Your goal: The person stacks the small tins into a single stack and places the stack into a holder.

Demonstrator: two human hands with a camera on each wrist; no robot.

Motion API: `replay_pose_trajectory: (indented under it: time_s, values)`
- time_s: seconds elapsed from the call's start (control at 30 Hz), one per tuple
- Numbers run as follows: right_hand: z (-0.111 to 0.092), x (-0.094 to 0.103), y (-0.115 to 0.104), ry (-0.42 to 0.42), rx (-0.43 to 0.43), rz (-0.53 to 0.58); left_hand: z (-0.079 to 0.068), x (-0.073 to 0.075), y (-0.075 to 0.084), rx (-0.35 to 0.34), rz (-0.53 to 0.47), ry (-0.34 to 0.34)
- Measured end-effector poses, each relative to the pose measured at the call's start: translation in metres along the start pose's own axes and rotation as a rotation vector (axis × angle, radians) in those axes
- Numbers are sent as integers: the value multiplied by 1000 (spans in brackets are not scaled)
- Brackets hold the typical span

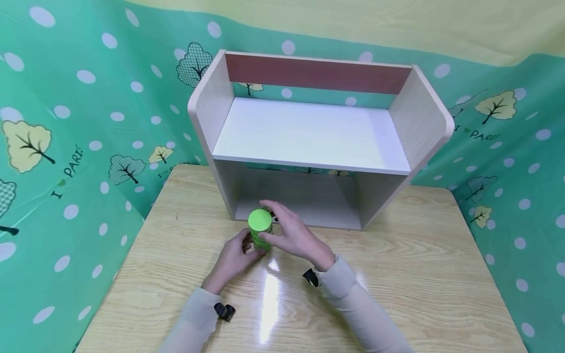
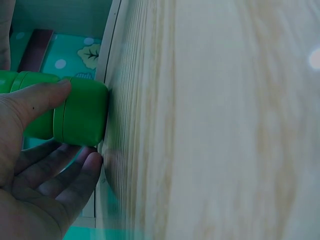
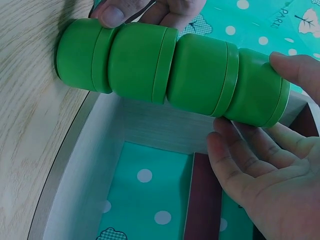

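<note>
Several squat green jars (image 3: pixel 202 75) with lids stand stacked in one upright column on the table, close in front of the shelf's left side. My left hand (image 1: pixel 234 257) holds the bottom jar (image 2: pixel 82 110) from the left, thumb against it and fingers curving round the other side. Up at the top jar (image 3: pixel 257 87), my right hand (image 1: pixel 293 235) holds from the right, with its thumb on the near side and its fingers round the far side. The stack leans slightly out of line at the top in the right wrist view.
A two-tier wooden shelf (image 1: pixel 311 135) with a dark red back strip (image 1: pixel 318 73) stands behind the stack, its lower board close to my right fingertips. The wooden table (image 1: pixel 419 274) reaches out to both sides. A green dotted cloth (image 1: pixel 88 196) hangs around it.
</note>
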State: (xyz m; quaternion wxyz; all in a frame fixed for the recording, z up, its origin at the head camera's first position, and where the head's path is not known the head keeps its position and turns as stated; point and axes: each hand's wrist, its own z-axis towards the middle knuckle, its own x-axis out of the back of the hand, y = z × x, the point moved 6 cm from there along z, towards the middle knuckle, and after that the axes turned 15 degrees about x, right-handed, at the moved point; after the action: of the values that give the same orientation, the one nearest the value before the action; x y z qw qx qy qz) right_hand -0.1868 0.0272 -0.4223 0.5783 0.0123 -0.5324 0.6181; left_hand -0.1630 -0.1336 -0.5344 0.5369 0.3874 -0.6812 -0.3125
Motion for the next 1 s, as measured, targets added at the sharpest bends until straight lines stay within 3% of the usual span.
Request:
replay_pose_trajectory:
  time_s: [1.0]
  values:
    - [-8,5,0,3,-36,-26,-1,0,2,-15,20,23]
